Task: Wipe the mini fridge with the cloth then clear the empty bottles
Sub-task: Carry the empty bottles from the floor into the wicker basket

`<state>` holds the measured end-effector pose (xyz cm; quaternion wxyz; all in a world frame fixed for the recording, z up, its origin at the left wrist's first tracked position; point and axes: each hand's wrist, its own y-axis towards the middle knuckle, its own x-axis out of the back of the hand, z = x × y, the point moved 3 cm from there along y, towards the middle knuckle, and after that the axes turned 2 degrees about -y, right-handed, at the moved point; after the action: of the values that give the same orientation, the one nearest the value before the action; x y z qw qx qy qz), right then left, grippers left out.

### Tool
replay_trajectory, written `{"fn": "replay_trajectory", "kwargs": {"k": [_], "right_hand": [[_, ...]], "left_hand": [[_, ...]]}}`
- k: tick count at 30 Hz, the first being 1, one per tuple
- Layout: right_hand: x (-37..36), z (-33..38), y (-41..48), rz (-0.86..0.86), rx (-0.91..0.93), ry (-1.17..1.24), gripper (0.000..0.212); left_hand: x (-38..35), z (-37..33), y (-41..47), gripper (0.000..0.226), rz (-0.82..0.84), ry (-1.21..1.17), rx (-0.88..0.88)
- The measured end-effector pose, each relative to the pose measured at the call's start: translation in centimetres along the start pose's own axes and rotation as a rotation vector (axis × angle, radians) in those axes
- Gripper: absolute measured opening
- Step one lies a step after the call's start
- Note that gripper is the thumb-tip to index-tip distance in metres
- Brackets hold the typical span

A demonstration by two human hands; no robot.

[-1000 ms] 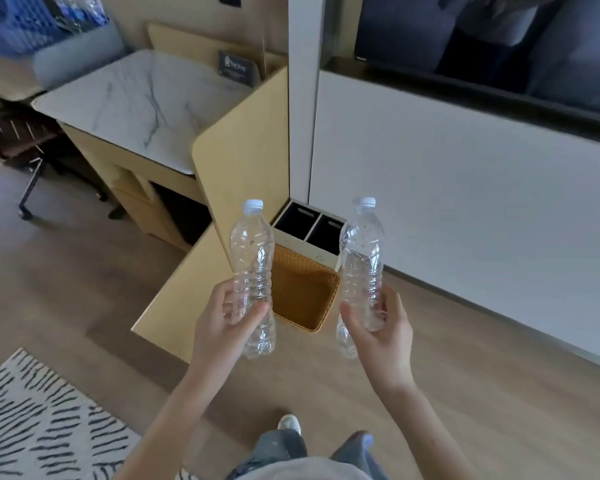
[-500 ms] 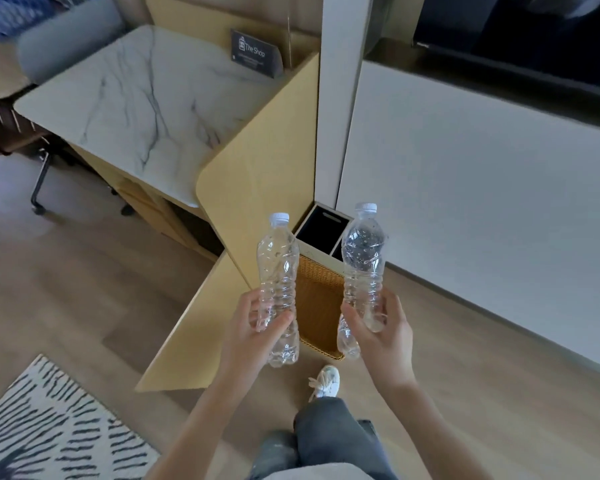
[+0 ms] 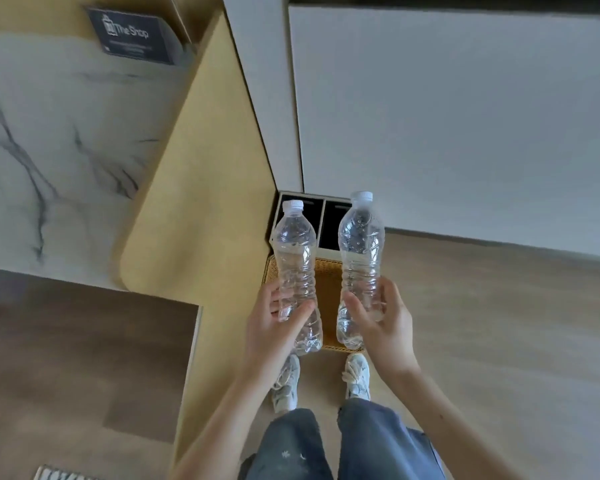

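The left hand (image 3: 274, 329) is gripping the lower part of one clear bottle (image 3: 297, 261), thumb and fingers curled round it. The right hand (image 3: 387, 327) is gripping a second bottle (image 3: 361, 247) the same way. Both bottles are being held upright, capped, side by side but apart, above a wicker basket (image 3: 327, 271) on the floor. A two-slot bin (image 3: 329, 221) is sitting just beyond it, against the white cabinet (image 3: 447, 133).

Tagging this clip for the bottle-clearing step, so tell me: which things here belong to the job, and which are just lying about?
Job: left bottle, in the left hand; right bottle, in the right hand; wicker basket and two-slot bin below, likely drop spots.
Lying about: marble tabletop; The Shop sign; striped rug.
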<state>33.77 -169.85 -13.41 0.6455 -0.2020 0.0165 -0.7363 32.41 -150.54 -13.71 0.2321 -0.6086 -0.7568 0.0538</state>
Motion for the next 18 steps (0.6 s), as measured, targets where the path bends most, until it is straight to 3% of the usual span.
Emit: {"fn": "replay_trajectory", "kwargs": {"k": [5, 10, 18], "right_hand": [[-3.5, -3.3, 1.7, -0.134, 0.0, -0.012, 0.026], [-6.5, -9.2, 3.3, -0.141, -0.046, -0.053, 0.025], [-10.9, -27.5, 9.4, -0.08, -0.045, -0.183, 0.047]], "left_hand": [[0.5, 4.6, 4.9, 0.056, 0.044, 0.012, 0.013], [-0.6, 10.8, 7.3, 0.059, 0.026, -0.038, 0.098], [-7.8, 27.6, 14.2, 0.051, -0.013, -0.101, 0.151]]}}
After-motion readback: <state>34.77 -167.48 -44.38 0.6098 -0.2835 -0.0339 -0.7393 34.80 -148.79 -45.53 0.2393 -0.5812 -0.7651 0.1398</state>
